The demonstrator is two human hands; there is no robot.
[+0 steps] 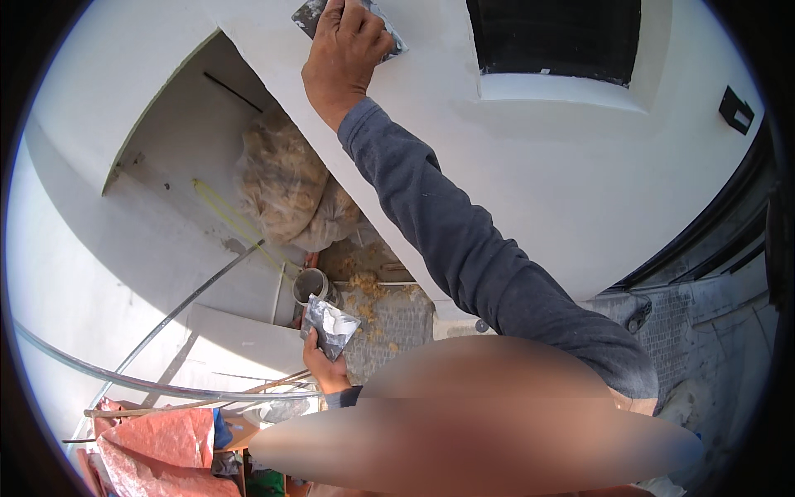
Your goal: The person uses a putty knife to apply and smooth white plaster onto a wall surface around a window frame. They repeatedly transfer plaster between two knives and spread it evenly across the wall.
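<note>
My right hand [341, 70] is raised high at the top of the head view, fingers closed over a flat metal scraper [396, 40] smeared with white. The scraper lies against the white wall [431, 141], left of a dark window opening. Lower down, my left hand [323, 367] grips a second flat metal scraper [317, 319] by its lower edge. White paste [334, 321] is spread on that scraper's upper face. Any handles on the two scrapers are hidden by my fingers.
A bucket [312, 284] stands just beyond my left hand. Plastic sacks [286, 178] fill the recess behind the wall's slanting edge. A metal pole [190, 300] and a curved rail [132, 381] cross the left side. Red sheeting [157, 443] lies at lower left.
</note>
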